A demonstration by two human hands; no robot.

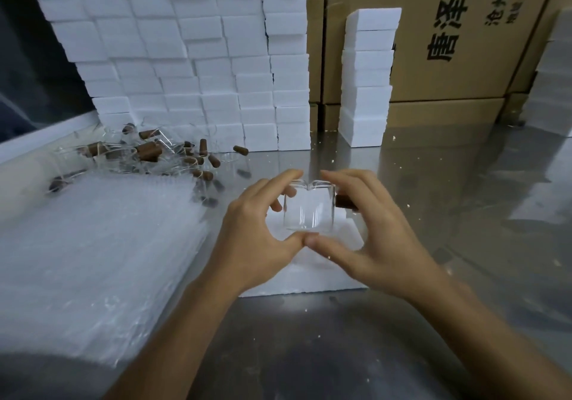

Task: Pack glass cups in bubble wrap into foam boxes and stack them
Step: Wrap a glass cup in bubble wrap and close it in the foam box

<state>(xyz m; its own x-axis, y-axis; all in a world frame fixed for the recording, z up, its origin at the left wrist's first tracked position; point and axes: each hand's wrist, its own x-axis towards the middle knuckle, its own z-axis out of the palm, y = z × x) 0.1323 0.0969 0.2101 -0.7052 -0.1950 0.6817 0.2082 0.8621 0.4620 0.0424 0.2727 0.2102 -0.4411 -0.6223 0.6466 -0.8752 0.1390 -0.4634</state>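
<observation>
A clear glass cup (305, 211) with a brown wooden handle (343, 201) on its right side hangs between both hands, just above an open white foam box (309, 271) on the steel table. My left hand (257, 235) grips the cup's left side, fingers over the rim and thumb under the base. From the right, my right hand (371, 232) holds it the same way, and the two thumbs meet below the cup. A stack of bubble wrap sheets (99, 245) lies to the left.
A pile of glass cups with brown handles (148, 152) lies at the back left. Behind it rises a wall of stacked white foam boxes (192, 59), with a single foam column (368, 77) to its right. Cardboard cartons (448, 43) stand at the back.
</observation>
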